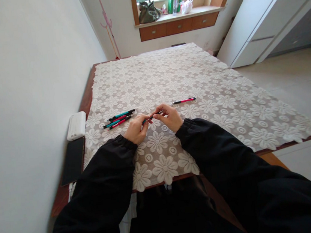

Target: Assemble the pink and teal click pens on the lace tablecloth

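Observation:
Between my two hands is a slim pen [152, 117], dark with a bit of teal near its left end. My left hand [137, 129] pinches that end, and my right hand [169, 117] grips the other end with bent fingers. Much of the pen is hidden by the fingers. Just left of my left hand lies a loose bunch of teal-and-black and red-and-black pens [118, 119]. A single red-and-black pen [184, 100] rests on the tablecloth beyond my right hand, its tip pointing left.
A lace tablecloth [158, 142] with a flower pattern covers the table. Along the wall at the left are a white box-shaped device [76, 125] and a dark flat panel [73, 160]. Bags and a bottle [175, 4] stand on the far windowsill.

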A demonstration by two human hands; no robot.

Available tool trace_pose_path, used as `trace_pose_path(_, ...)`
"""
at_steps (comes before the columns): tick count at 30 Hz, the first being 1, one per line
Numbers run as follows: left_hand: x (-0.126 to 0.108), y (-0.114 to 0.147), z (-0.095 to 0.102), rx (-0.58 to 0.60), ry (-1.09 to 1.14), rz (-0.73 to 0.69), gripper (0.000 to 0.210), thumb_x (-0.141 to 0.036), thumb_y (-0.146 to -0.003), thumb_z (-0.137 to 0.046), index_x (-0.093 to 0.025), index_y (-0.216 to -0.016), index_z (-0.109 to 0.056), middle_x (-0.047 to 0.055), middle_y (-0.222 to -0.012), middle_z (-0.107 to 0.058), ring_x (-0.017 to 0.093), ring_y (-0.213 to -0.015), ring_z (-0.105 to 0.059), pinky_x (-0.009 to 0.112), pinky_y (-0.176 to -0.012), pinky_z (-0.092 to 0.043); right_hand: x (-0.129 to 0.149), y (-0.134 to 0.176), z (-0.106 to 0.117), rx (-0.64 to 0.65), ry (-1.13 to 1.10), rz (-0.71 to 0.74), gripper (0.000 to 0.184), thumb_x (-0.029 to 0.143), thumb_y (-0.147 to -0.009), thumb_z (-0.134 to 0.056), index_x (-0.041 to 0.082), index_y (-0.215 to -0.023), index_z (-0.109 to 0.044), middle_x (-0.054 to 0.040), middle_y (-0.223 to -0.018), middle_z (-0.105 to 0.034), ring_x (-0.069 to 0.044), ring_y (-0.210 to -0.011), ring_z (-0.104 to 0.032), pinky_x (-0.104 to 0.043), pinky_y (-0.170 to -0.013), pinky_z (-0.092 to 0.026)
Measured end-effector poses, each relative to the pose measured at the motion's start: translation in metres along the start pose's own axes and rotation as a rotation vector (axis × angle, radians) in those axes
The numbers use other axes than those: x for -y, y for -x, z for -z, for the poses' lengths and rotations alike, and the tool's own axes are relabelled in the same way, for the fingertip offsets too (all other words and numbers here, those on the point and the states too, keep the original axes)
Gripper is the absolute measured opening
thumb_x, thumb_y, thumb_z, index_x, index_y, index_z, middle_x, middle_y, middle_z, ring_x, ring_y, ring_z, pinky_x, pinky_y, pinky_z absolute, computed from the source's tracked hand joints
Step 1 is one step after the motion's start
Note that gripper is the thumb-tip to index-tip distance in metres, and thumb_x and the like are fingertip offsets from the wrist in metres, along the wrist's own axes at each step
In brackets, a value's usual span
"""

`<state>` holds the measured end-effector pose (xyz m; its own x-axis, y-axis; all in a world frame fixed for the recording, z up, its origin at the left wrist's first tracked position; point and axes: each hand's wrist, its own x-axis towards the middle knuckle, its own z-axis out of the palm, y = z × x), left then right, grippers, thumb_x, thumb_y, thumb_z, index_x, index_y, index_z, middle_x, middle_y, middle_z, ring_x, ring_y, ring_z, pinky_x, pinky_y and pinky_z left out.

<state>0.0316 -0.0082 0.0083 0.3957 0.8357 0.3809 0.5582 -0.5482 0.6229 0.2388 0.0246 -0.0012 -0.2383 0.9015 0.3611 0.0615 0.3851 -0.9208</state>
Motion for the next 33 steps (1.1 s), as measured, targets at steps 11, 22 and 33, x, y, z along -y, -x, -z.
trace_pose_path(11, 0.008, 0.001, -0.005, 0.072, 0.099, 0.019, 0.033, -0.021, -0.103, -0.048, -0.022, -0.135, -0.054, 0.011, -0.133, -0.074, 0.024, -0.128, -0.069, 0.039, -0.106, -0.054, 0.001, 0.004, -0.001, 0.103, 0.073, 0.067, 0.017, 0.038, -0.088, -0.073, 0.023, -0.094, -0.067, 0.0008, -0.083, -0.073, -0.014, -0.070, -0.066, -0.029, -0.067, -0.051)
trace_pose_path(22, 0.010, -0.001, -0.001, -0.033, -0.044, 0.090, 0.020, -0.035, -0.104, -0.055, -0.021, -0.114, -0.064, 0.007, -0.105, -0.079, 0.022, -0.094, -0.074, 0.033, -0.083, -0.054, -0.002, 0.003, -0.001, 0.116, 0.051, -0.007, 0.016, 0.032, -0.087, -0.068, 0.022, -0.099, -0.065, -0.0014, -0.087, -0.078, -0.016, -0.075, -0.072, -0.028, -0.063, -0.049)
trace_pose_path(33, 0.013, 0.000, -0.001, -0.044, -0.093, 0.053, 0.016, -0.033, -0.103, -0.059, -0.021, -0.113, -0.064, 0.007, -0.106, -0.079, 0.022, -0.097, -0.075, 0.032, -0.083, -0.053, -0.002, 0.003, 0.001, 0.123, 0.077, -0.053, 0.011, 0.027, -0.086, -0.065, 0.021, -0.095, -0.066, -0.0012, -0.076, -0.077, -0.015, -0.067, -0.070, -0.028, -0.064, -0.050)
